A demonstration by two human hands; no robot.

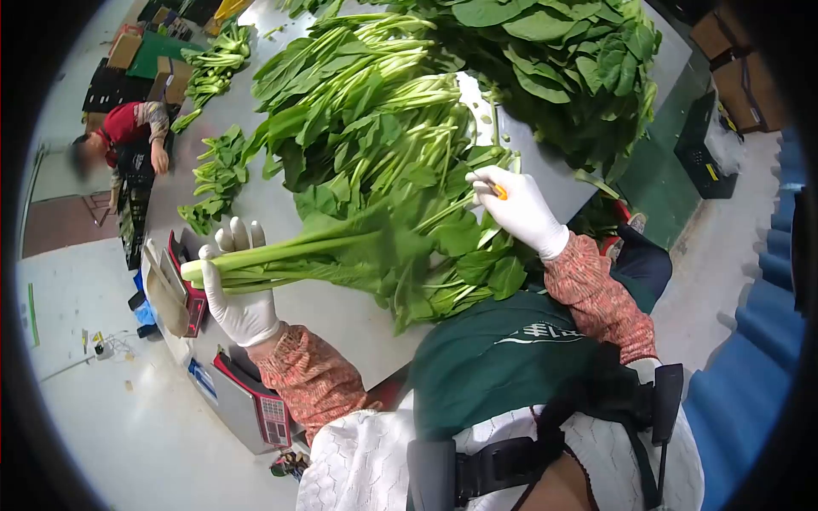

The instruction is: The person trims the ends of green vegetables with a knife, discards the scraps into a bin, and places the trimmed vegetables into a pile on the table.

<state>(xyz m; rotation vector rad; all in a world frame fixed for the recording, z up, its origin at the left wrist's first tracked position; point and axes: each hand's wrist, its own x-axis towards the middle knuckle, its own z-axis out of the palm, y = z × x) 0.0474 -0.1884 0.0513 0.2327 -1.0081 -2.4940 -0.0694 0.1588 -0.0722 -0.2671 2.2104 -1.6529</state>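
My left hand (243,302), in a white glove, holds a bunch of leafy greens (315,255) by the stem ends. The thumb lies over the stems while the fingers stretch up behind them. The leaves of this bunch reach right, over other greens near my apron. My right hand (521,211), also gloved, is closed at the right edge of the large pile of greens (358,111). A small tool with an orange handle (500,192) shows between its fingers; the rest of the tool is mostly hidden.
A second tall heap of greens (579,68) fills the table's far right. Smaller bunches (217,175) lie at the left. Red-edged scales (260,409) stand along the left side. Another person (128,140) is at the far left. A black crate (707,145) and cardboard boxes (750,89) stand at right.
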